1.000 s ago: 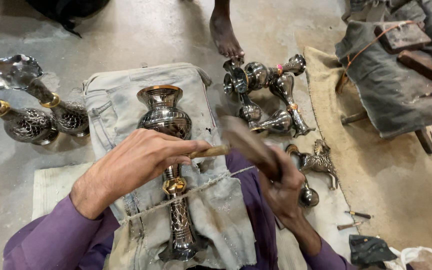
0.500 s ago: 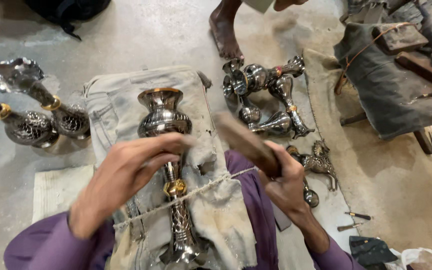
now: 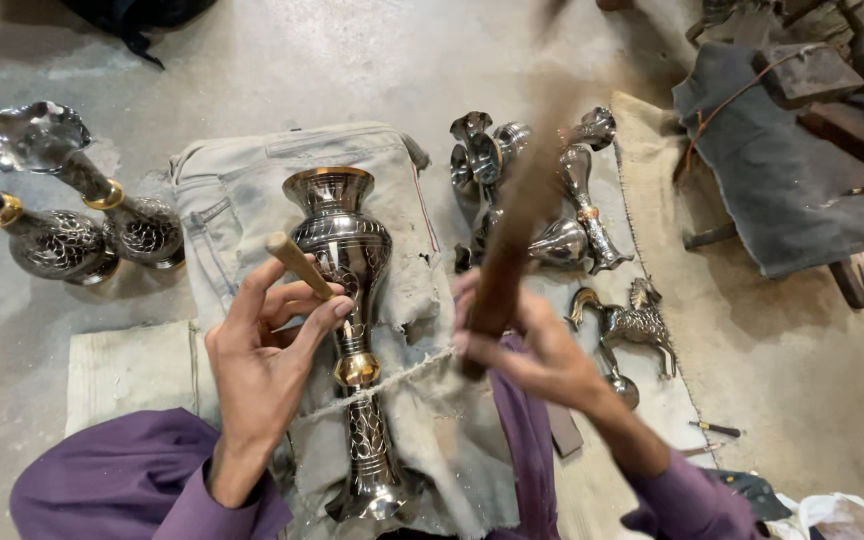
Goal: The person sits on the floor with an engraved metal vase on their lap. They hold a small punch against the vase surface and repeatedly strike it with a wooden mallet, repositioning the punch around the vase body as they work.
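Both hands work over a tall engraved metal vase (image 3: 350, 300) that lies lengthwise on a pale, frayed cloth (image 3: 252, 200) spread over the person's lap, its flared mouth pointing away and its foot toward the body. The left hand (image 3: 267, 365) is curled around a short wooden-handled tool (image 3: 299, 265), fingers and thumb pinching it so the handle sticks up and to the left; the working end, which is hidden behind the fingers, is set against the vase's dark patterned belly, just above the brass-coloured ring on its neck. The right hand (image 3: 527, 345) is closed in a fist around the lower end of a long brown wooden stick (image 3: 512, 245), which is raised and blurred, angled up and away over the floor to the right of the vase. A thin cord (image 3: 422, 362) runs across the cloth near the ring.

Purple sleeves (image 3: 112, 480) cover both forearms. On the concrete floor (image 3: 252, 70) to the left stand two more dark engraved vases (image 3: 72, 225) with brass bands. To the right of the cloth lies a cluster of shiny metal vases and pieces (image 3: 532, 180), and just beyond the right hand a small metal horse figure (image 3: 627, 322) rests on a tan mat (image 3: 752, 330). A grey cloth (image 3: 782, 190) with wooden blocks lies at the upper right.
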The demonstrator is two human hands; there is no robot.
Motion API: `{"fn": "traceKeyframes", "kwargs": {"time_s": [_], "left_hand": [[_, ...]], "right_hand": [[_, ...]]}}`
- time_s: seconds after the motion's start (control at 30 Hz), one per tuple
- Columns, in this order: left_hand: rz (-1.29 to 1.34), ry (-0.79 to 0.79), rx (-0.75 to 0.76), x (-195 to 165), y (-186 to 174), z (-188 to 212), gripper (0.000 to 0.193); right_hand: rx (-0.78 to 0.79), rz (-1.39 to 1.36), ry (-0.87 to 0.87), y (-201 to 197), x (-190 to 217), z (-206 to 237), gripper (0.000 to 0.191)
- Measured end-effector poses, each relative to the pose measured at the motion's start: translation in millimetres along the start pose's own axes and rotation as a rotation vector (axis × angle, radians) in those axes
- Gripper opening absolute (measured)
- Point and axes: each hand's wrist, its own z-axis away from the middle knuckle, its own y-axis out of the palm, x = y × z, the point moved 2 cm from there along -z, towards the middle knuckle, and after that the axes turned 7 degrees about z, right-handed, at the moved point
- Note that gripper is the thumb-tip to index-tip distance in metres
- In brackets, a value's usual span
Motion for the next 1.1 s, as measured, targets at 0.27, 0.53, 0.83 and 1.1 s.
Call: {"fn": "traceKeyframes", "kwargs": {"time_s": [0.27,0.53,0.83,1.1], "left_hand": [[-0.130,0.034,-0.013,-3,1,-1,0.051],[-0.132,0.108,-0.027,2,1,2,0.048],[-0.103,0.066,-0.079,4,3,11,0.048],[-0.053,0.078,-0.088,10,3,16,0.045]], "right_hand": [[-0.088,1.204,-0.125,-61,35,-52,0.065],[-0.170,0.973,-0.439,-77,106,-79,0.058],[-0.116,1.194,-0.484,-57,140,-95,0.058],[-0.108,1.422,-0.519,-49,144,-83,0.051]]}}
